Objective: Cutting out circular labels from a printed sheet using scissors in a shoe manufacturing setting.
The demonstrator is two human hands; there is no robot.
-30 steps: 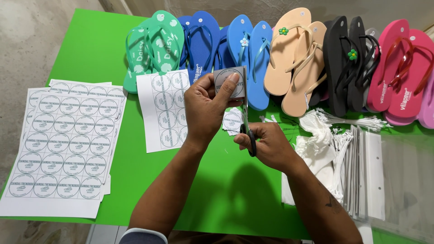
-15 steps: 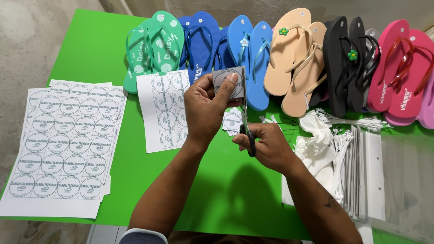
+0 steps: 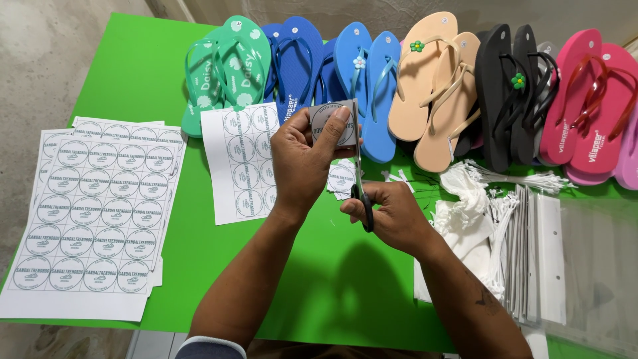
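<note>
The left hand (image 3: 302,156) holds a small paper label (image 3: 333,123) up above the green table (image 3: 319,279). Its grip is closed on the label, with the thumb pressed flat on the front and the fingers behind. The label is a little square of paper with a round picture printed on it.

The right hand (image 3: 392,216) is just below and a bit to the right. Its grip is closed around the handles of the scissors (image 3: 359,176). The scissors point straight up, away from the person, and the thin blades run along the right edge of the label. So the label sits just to the left of the blades, touching them or very close.

A few cut labels (image 3: 342,178) lie on the table under the hands. A sheet of round labels (image 3: 242,163) lies to the left, and a bigger pile of sheets (image 3: 93,213) lies farther left. Flip-flops (image 3: 372,86) in many colours line the far side. White strings (image 3: 492,219) lie to the right.
</note>
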